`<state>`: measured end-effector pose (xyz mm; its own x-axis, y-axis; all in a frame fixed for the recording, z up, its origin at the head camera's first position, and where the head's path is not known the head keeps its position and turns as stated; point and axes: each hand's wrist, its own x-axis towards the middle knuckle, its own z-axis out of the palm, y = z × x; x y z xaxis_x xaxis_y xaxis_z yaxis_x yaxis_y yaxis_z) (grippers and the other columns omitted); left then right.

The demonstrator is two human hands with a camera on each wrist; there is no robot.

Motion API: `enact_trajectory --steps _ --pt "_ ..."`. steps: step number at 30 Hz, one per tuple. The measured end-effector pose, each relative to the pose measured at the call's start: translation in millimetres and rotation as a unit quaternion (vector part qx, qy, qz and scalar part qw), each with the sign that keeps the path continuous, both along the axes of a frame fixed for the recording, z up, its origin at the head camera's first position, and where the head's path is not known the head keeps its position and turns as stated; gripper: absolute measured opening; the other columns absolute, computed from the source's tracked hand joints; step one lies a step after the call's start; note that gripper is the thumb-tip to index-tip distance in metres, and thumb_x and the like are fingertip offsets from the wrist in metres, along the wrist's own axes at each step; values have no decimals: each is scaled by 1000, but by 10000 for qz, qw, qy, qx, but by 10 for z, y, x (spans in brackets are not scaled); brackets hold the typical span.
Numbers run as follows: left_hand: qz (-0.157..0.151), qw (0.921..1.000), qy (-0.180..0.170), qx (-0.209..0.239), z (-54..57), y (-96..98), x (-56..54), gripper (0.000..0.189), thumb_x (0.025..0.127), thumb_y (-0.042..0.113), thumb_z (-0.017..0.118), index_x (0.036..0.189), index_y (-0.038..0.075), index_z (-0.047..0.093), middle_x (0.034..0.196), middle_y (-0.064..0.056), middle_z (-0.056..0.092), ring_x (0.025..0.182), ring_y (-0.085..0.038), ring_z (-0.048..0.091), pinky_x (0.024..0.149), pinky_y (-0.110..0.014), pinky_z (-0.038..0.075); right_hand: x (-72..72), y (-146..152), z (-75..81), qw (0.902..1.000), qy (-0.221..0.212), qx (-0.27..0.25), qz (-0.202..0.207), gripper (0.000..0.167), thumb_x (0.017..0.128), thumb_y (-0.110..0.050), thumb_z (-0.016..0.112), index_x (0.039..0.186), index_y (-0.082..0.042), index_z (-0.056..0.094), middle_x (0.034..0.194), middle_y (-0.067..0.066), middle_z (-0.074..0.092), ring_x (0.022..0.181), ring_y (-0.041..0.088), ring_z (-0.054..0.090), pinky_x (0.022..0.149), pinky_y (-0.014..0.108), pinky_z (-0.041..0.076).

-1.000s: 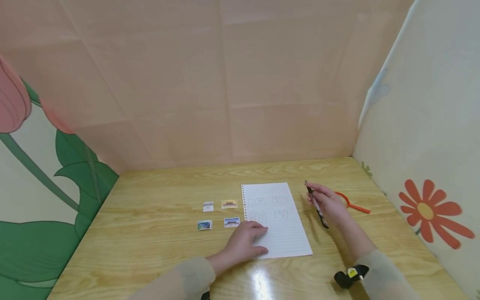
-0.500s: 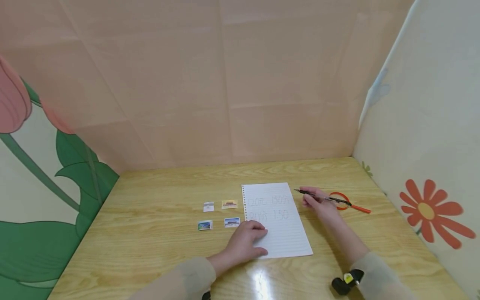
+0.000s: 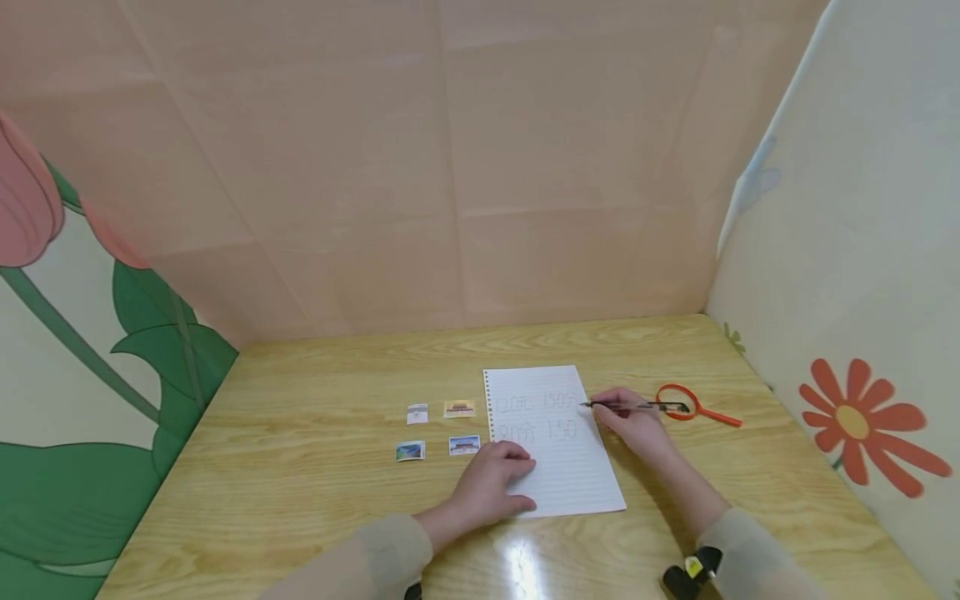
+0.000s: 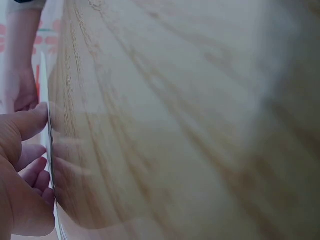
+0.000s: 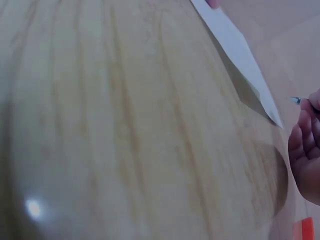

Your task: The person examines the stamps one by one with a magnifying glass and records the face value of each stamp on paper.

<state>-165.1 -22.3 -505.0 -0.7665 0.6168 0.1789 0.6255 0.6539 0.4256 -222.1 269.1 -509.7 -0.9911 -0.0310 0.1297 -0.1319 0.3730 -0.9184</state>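
Note:
A lined sheet of paper (image 3: 570, 475) with punched holes lies on the table, two rows of handwriting on its upper half. My left hand (image 3: 491, 483) rests on the sheet's lower left edge, thumb and fingers spread apart. At the sheet's right edge, my right hand (image 3: 633, 421) pinches a pen (image 3: 626, 406), its tip over the paper beside the upper row. Whether the tip touches the paper I cannot tell. In the right wrist view, the pen tip (image 5: 295, 100) pokes out past the fingers. Several stamps (image 3: 464, 445) lie left of the sheet.
A red magnifying glass (image 3: 697, 407) lies on the wooden table (image 3: 300, 467) just beyond the right hand, behind the pen's rear end. A peach-coloured backdrop (image 3: 450, 167) rises behind the table. A flower-printed panel (image 3: 847, 292) stands at the right.
The right hand has turned the pen from pointing away to pointing left and moved it left and nearer, over the sheet's edge. The left hand has stayed in place.

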Motion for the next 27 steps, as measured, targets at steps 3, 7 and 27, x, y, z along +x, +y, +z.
enact_trajectory --steps 3,7,27 --pt "19 10000 -44 -12 2 1 -1 57 78 36 84 126 10 68 123 2 61 115 -16 51 104 -28 37 25 -21 -10 9989 170 406 -182 14 89 -7 72 98 2 67 78 6 61 64 9 54 54 21 46" --pt "29 10000 -53 -13 6 3 -1 57 78 36 84 126 10 68 124 2 61 116 -16 51 104 -28 37 43 -63 -15 9924 413 1094 -376 7 86 -6 71 88 -3 66 74 1 58 64 8 50 54 20 42" --pt "63 9998 -207 -44 12 2 -6 58 78 36 84 127 11 68 124 3 60 115 -15 51 103 -28 38 51 -79 -24 9838 476 1686 -375 7 86 -5 70 84 -7 64 74 0 58 64 12 50 53 22 43"
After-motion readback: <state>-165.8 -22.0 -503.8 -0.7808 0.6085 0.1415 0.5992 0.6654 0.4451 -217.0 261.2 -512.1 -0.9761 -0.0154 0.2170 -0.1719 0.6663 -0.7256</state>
